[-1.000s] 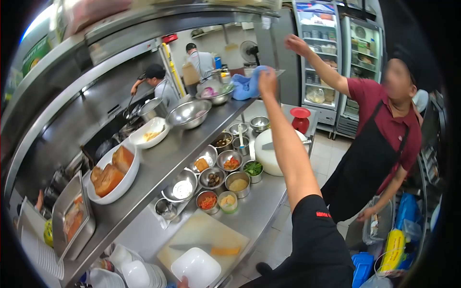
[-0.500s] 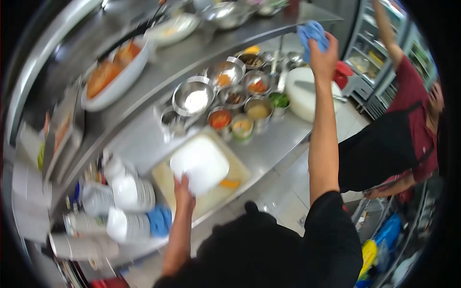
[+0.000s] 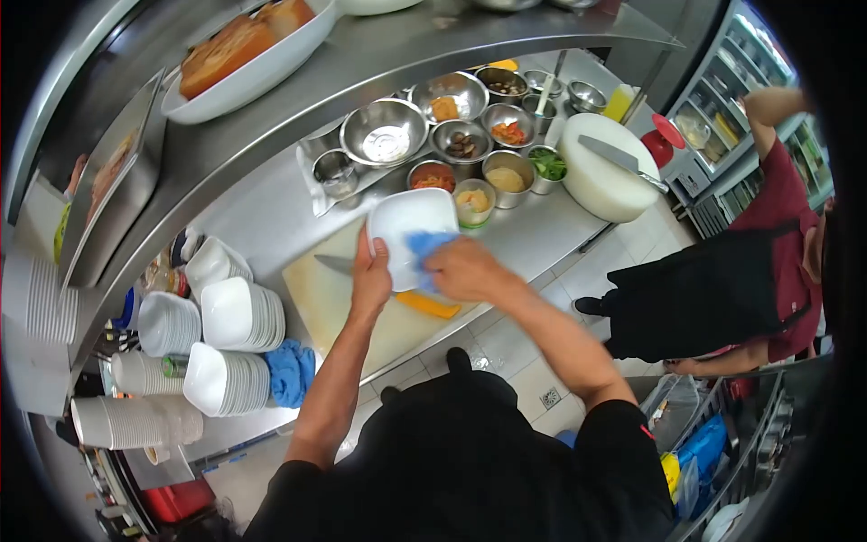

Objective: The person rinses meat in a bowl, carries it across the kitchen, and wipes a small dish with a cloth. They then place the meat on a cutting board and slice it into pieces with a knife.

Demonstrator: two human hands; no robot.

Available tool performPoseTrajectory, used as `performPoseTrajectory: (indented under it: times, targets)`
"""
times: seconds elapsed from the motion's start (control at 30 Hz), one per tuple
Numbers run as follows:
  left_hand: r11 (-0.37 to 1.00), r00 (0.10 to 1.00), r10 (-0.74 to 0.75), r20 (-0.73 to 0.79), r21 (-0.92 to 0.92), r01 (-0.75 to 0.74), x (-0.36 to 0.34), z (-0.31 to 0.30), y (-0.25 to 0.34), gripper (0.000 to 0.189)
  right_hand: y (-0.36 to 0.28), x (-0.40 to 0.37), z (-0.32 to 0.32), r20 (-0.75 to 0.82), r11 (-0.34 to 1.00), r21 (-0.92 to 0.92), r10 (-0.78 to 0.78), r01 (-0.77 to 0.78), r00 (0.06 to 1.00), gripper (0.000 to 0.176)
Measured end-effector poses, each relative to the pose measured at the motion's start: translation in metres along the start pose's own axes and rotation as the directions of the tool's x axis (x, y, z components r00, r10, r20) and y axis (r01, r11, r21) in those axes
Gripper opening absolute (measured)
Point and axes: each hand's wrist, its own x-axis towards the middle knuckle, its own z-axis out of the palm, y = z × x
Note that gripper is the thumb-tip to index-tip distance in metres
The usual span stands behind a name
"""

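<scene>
Dish (image 3: 404, 217), white with rounded corners, is held up over the far-right part of the cutting board (image 3: 313, 282), close to the near edge of the worktop (image 3: 237, 215). Left hand (image 3: 370, 278) is partly closed on the dish's left side, thumb over the rim, other fingers mostly hidden beneath. Right hand (image 3: 468, 269) is curled closed around a blue cloth (image 3: 428, 246), which lies across the dish's right side; hand and cloth are blurred, and the exact contact cannot be told.

On the board, a knife (image 3: 428, 304) lies partly covered by the dish; its blade shows to the left, its orange handle towards the board's near edge. Metal bowls (image 3: 385, 132) and small tubs of ingredients stand between the board and the worktop's far edge. A round white block (image 3: 601, 194) sits at the near edge towards the right end, a second knife (image 3: 623, 164) flat on top. Stacked white dishes (image 3: 228, 379) occupy the left end, with a folded blue towel (image 3: 291, 372) beside the nearest stack. A co-worker in a black apron (image 3: 700, 289) stands to the right.
</scene>
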Motion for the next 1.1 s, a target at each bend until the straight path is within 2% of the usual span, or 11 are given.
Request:
performPoseTrajectory:
  times: [0.07,0.17,0.27,0.37,0.43,0.53,0.6,0.73,0.87,1.0,1.1]
  targets:
    - [0.974,0.995,-0.090,0.032,0.213,0.081,-0.003,-0.009,-0.001,0.048,-0.013,-0.016,-0.046,0.048,0.951,-0.238,0.213,-0.196,0.976,0.023]
    - [0.990,0.988,-0.124,0.087,0.083,0.117,0.006,-0.028,0.015,0.053,-0.023,-0.023,-0.101,-0.167,0.901,0.249,0.401,-0.355,0.901,0.030]
    - [0.899,0.914,-0.039,0.403,0.414,-0.144,0.002,-0.018,0.035,0.073,-0.043,0.009,-0.083,-0.508,0.938,-0.175,-0.347,0.300,0.789,0.052]
    - [0.945,0.918,0.010,0.396,0.297,-0.139,-0.008,-0.005,0.043,0.073,-0.022,0.033,-0.055,-0.269,0.959,-0.265,0.028,-0.102,0.963,0.050]
    - [0.975,0.947,0.038,0.318,0.197,-0.105,-0.005,-0.009,0.042,0.073,-0.004,0.035,-0.051,-0.373,0.914,0.247,0.397,-0.323,0.839,0.050]
    - [0.977,0.978,0.189,-0.092,-0.079,-0.196,-0.019,0.008,0.038,0.076,-0.031,0.032,0.007,-0.354,0.652,0.705,0.665,-0.280,0.658,0.033]
    - [0.993,0.944,0.101,-0.313,-0.026,-0.115,-0.032,0.017,0.008,0.074,-0.066,0.038,0.052,-0.105,-0.083,0.942,0.849,0.326,0.518,0.028]
    - [0.968,0.958,-0.160,0.239,-0.151,0.199,-0.051,-0.037,0.003,0.076,-0.019,0.011,0.020,-0.134,0.379,0.915,0.607,-0.138,0.783,0.031]
    - [0.967,0.969,-0.232,-0.082,0.087,0.239,-0.033,-0.034,0.022,0.044,-0.038,0.025,-0.035,-0.327,0.940,0.319,0.227,-0.119,0.918,0.038]
    - [0.995,0.871,-0.091,-0.483,-0.016,0.095,-0.028,-0.028,0.012,0.029,-0.040,0.048,0.005,-0.674,0.866,0.498,0.355,0.043,0.648,0.043]
    - [0.965,0.766,-0.210,-0.607,-0.254,0.063,-0.035,-0.005,0.003,0.030,-0.058,0.029,0.093,-0.239,0.318,0.948,0.778,-0.036,0.580,0.041]
